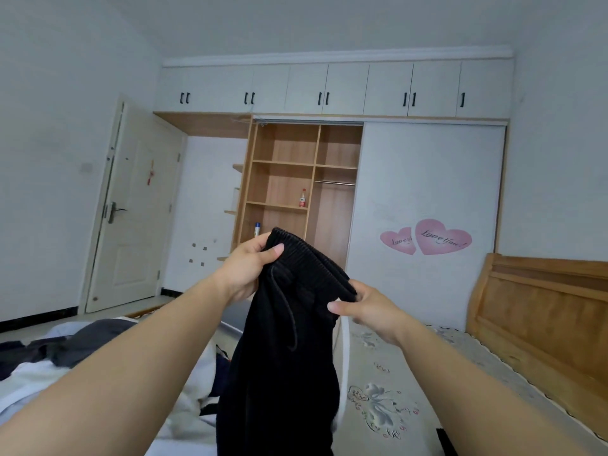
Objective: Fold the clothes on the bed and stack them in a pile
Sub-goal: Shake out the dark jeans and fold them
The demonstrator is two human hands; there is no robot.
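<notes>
So I'm holding up the black pants by the elastic waistband, left hand pinching one end, right hand pinching the other, legs hanging down at 6 o'clock over the bed. Honestly I'm barely getting started: the clothes heap is still sitting crumpled at 9 o'clock, no folded pile anywhere that I can see. The open wardrobe at 12 is only holding a couple of bottles.
</notes>
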